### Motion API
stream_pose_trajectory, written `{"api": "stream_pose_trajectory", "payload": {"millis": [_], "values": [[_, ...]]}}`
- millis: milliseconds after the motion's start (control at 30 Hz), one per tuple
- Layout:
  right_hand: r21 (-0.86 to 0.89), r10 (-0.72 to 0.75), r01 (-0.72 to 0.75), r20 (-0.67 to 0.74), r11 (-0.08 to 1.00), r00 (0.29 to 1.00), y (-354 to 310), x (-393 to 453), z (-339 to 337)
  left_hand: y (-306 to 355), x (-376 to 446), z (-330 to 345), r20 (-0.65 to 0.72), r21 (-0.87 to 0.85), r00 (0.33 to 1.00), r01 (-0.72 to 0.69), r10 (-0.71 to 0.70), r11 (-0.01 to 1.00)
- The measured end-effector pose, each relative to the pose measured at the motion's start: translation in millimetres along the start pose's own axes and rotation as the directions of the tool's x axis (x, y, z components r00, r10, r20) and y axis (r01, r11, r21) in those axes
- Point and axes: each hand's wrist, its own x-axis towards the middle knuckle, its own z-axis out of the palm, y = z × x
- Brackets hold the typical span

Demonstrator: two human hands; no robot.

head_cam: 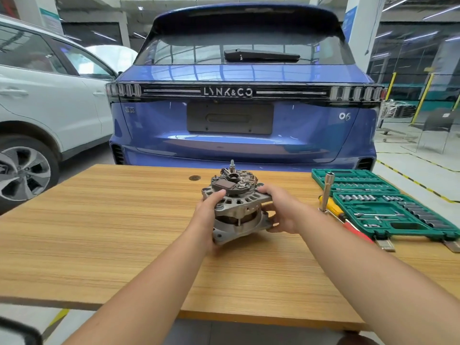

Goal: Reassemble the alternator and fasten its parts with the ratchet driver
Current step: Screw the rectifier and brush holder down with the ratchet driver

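The alternator [236, 202] sits in the middle of the frame on a wooden table [99, 220], with its back end and small parts facing up. Both hands hold it. The left hand [207, 212] wraps the left side, with the thumb up on the ribbed metal top and the fingers curled around the body. The right hand [281, 210] grips the right side, with the fingertips on the upper rim and the other fingers curled under the lower flange. It may be lifted a little off the wood, but the view is too poor to tell. The alternator is well away from every table edge. There is lots of bare wood to the left and in front, toward the bottom of the frame. To the right it is more crowded: a silver ratchet driver [326, 192] stands upright near the right hand, next to a yellow screwdriver [334, 207] and an open green tool case [388, 207] full of sockets. Past the far table edge, at the top of the frame, is a blue car [244, 108], and a white car [49, 100] is at the upper left.
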Motion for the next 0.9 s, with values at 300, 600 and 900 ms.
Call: {"api": "stream_pose_trajectory", "payload": {"millis": [300,600,900], "values": [[0.14,0.021,-0.011,-0.073,0.99,0.997,12,-24,12,19,10,-23,0.04,0.192,0.998,0.043,-0.052,0.981],[0.138,0.009,0.015,-0.173,0.99,0.985,22,-50,27,16,-13,-29,0.063,0.184,0.997,0.038,-0.051,0.982],[0.047,-0.011,0.018,-0.153,0.999,0.988,26,-75,18,8,-37,-29,0.046,0.13,0.999,-0.002,-0.004,0.992]]}}
